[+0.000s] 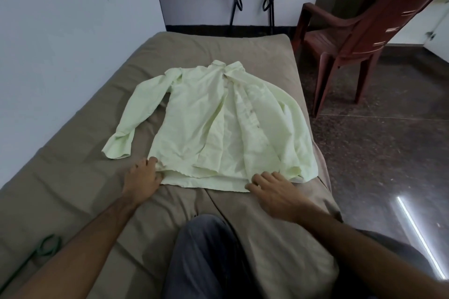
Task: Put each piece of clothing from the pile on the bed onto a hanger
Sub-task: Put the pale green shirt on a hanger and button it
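My left hand [142,178] pinches shirt [213,124] hem, near-left corner; my right hand [273,189], fingers curled, grips hem's near-right corner. Shirt spread flat beyond both hands, mid-bed [73,189], collar away.

Dim, soft indoor light; bright streak of glare on the glossy floor [422,238]; wide-angle edge bending.
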